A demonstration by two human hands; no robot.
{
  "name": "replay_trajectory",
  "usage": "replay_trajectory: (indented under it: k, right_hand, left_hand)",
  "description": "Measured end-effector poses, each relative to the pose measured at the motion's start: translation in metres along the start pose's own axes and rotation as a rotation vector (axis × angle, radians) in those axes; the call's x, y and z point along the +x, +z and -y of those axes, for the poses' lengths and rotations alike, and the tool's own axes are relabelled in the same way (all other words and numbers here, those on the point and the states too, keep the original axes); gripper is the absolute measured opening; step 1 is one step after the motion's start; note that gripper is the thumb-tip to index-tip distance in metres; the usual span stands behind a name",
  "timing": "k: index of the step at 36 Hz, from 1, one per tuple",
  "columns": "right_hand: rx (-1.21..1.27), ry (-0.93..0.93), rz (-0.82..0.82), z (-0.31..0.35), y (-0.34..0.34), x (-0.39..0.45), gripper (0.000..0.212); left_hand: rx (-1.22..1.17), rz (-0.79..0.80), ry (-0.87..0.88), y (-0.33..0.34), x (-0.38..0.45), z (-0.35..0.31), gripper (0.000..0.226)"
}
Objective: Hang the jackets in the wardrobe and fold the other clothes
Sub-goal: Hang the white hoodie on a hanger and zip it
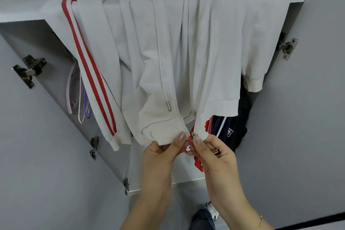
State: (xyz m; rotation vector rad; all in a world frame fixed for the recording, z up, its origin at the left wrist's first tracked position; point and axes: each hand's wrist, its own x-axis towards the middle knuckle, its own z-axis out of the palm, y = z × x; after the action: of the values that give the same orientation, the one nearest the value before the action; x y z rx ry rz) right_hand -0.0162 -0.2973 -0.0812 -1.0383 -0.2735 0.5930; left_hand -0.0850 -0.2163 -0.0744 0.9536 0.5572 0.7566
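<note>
A white hooded jacket (168, 52) hangs in the open wardrobe (56, 99), its front facing the camera and its zip undone along the lower part. Two red stripes (87, 61) run down the sleeve on the left side of the picture, and the other sleeve ends in a ribbed cuff (254, 85) on the right. A white drawstring (164, 80) with a metal tip dangles over the left front panel. The left hand (160, 153) pinches the bottom hem of the left front panel just beside the zip edge, thumb and forefinger closed on the cloth. The right hand (212, 155) grips the bottom corner of the other panel, with its fingertips closed around the small metal zip slider (192, 135); a ring shows on one finger and a thin bracelet on the wrist. The two hands are held close together at the base of the zip, almost touching. Behind them, lower in the wardrobe, lies a heap of clothes: a dark navy garment (227, 130) with a white stripe and a small badge, and a piece of red cloth (198, 162) that shows between and below the hands. Empty hangers (78, 97) in pale pink, white and purple hang at the left, behind the striped sleeve. Metal hinges (28, 71) sit on the open grey doors on both sides. A shoe (211, 210) shows on the floor below.
</note>
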Motion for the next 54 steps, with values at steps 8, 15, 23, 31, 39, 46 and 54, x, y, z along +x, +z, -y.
replay_trajectory:
  k: [8, 15, 23, 31, 39, 46, 54]
  right_hand:
    - [-0.017, 0.022, -0.025, 0.004, -0.001, -0.001, 0.037]
    - [-0.046, 0.037, 0.008, 0.000, -0.002, 0.000, 0.017]
    - [-0.076, 0.020, -0.022, -0.004, -0.008, 0.005, 0.030]
    - [-0.237, -0.011, -0.047, -0.017, -0.014, 0.012, 0.041]
    - [-0.553, 0.198, 0.222, -0.019, -0.037, 0.025, 0.046]
    - [-0.362, 0.359, 0.302, 0.010, -0.013, 0.051, 0.033]
    - [-0.441, 0.301, 0.261, 0.037, 0.034, 0.085, 0.034]
  left_hand:
    - [-0.008, -0.041, 0.000, 0.003, -0.001, 0.005, 0.029]
    - [-0.039, -0.075, 0.008, 0.005, 0.001, 0.011, 0.032]
    - [0.146, -0.018, 0.030, 0.000, 0.005, 0.016, 0.029]
    - [0.359, 0.033, 0.050, -0.010, 0.012, 0.023, 0.006]
    - [0.507, -0.022, -0.028, -0.036, 0.025, 0.042, 0.008]
    - [0.551, -0.068, -0.007, -0.041, 0.032, 0.050, 0.032]
    - [0.702, -0.105, 0.016, -0.044, 0.021, 0.053, 0.029]
